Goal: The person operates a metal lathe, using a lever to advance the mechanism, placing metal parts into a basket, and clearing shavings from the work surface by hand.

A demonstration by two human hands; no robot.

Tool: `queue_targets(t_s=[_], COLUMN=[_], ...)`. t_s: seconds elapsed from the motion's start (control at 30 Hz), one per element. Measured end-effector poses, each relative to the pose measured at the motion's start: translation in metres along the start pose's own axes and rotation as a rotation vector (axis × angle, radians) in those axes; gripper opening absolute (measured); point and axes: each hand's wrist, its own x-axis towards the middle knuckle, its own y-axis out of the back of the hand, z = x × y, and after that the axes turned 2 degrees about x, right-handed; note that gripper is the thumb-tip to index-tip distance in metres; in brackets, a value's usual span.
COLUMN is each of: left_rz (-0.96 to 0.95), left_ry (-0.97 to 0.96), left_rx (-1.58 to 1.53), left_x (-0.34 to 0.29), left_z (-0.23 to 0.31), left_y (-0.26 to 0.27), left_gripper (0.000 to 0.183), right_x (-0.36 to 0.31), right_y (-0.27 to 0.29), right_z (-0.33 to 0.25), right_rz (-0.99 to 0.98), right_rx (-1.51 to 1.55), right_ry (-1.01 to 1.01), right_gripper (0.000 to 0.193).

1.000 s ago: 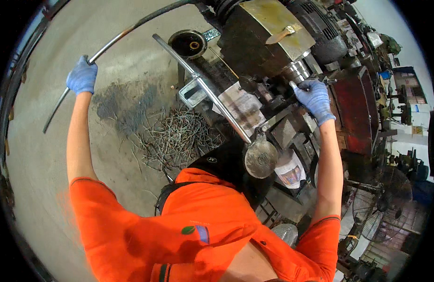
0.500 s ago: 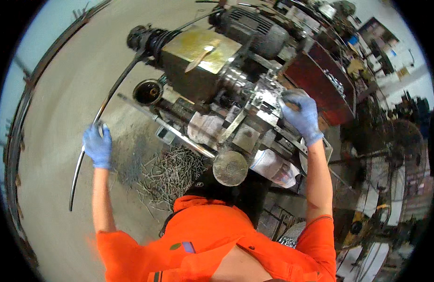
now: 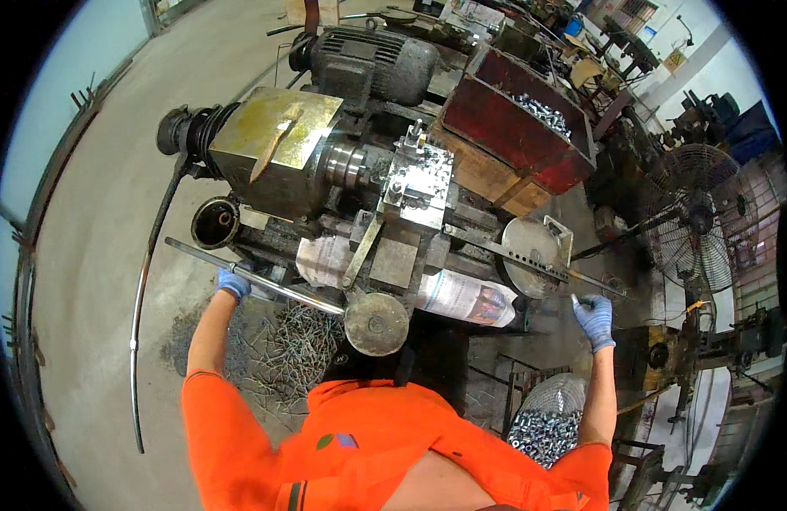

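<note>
My left hand [image 3: 234, 282], in a blue glove, is just below the long silver lever bar [image 3: 265, 281] on the front of a lathe-like machine [image 3: 282, 187]. The bar partly covers its fingers, so their grip is hidden. My right hand [image 3: 593, 322], also gloved, is off to the right, near a thin rod [image 3: 593, 283] and a round metal disc [image 3: 530, 255]. Its thumb stands apart from the fingers, and I see nothing held. The bright metal tool block [image 3: 419, 183] sits at the machine's middle, with no hand on it. A round, worn knob [image 3: 376, 324] is at the bar's near end.
A red metal bin [image 3: 521, 128] with small metal parts stands behind. Metal shavings [image 3: 299, 349] lie on the floor. A mesh basket [image 3: 547, 426] of small parts is by my right arm. A long hose-like bar [image 3: 144, 298] hangs left; a fan [image 3: 696, 209] stands right.
My left hand has left the long hose-like bar and moved right, to the lever bar. My right hand has come off the tool block and moved right and nearer. The view has shifted.
</note>
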Motion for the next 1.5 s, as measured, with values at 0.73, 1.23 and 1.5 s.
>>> queue_targets(t_s=[0.73, 1.23, 1.5], left_rz=[0.595, 0.45, 0.456], left_ry=[0.304, 0.446, 0.441], left_rx=[-0.647, -0.584, -0.563], left_x=[-0.086, -0.043, -0.049], left_z=[-0.01, 0.028, 0.029], left_y=[0.236, 0.216, 0.225], left_gripper=[0.028, 0.035, 0.037], right_x=[0.004, -0.295, -0.315], right_y=[-0.032, 0.028, 0.023], right_z=[0.16, 0.243, 0.223], right_rz=[-0.258, -0.243, -0.221], right_rx=[-0.508, -0.52, -0.483], right_ry=[-0.463, -0.953, -0.903], right_gripper=[0.044, 0.036, 0.038])
